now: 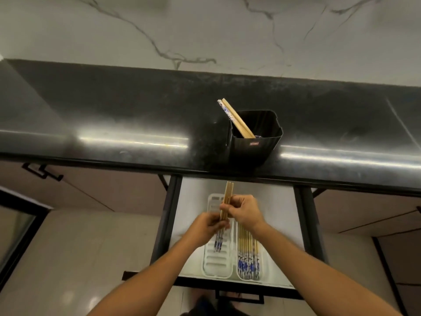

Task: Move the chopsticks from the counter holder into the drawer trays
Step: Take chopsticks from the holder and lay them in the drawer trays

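Two hands meet over the open drawer [284, 224], both closed around one small bundle of bamboo chopsticks [226, 201]. The left hand [208, 226] pinches the bundle low down, near its blue-patterned ends; the right hand [245, 210] wraps the middle. The bundle's long axis runs front to back, plain tips pointing away toward the black surface [114, 124], patterned ends toward the person.

Directly under the hands lie two white slotted trays, side by side, their length running the same way as the bundle. The left tray [216, 263] looks nearly bare; I cannot tell whether the patterned ends seen against it rest in it or belong to the held bundle. The right tray [260, 273] holds a row of chopsticks [248, 252] with blue-patterned ends nearest the person.

My reading is that the bundle is already lined up with the trays and needs only lowering, and the left tray sits straight below it, nearer the left hand.

Up on the surface, beyond the drawer and slightly right of the hands, stands a black square holder [257, 142]. A few chopsticks remain in the holder [234, 119], leaning toward its back left corner, so more is left to move.
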